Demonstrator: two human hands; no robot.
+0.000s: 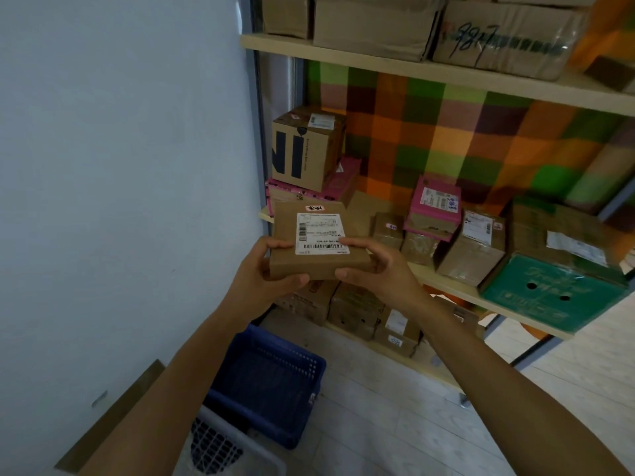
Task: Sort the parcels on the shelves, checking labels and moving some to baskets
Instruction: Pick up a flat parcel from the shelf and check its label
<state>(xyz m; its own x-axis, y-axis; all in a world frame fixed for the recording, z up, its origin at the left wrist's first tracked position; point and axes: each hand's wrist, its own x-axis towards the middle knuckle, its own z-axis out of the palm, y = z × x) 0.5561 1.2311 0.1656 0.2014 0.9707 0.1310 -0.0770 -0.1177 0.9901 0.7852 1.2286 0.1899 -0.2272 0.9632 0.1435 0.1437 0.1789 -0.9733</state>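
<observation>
Fingers of your left hand [261, 273] clamp the left edge of the parcel [285, 228], label [321, 235] up, between both thumbs; your right hand [374, 269] pinches its right edge. Below your fingers sits a blue basket [302, 362]; right of them, boxes [474, 249].

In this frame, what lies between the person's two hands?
A flat brown parcel, label up; the left hand and right hand grip its near corners, seen in the head view.
</observation>
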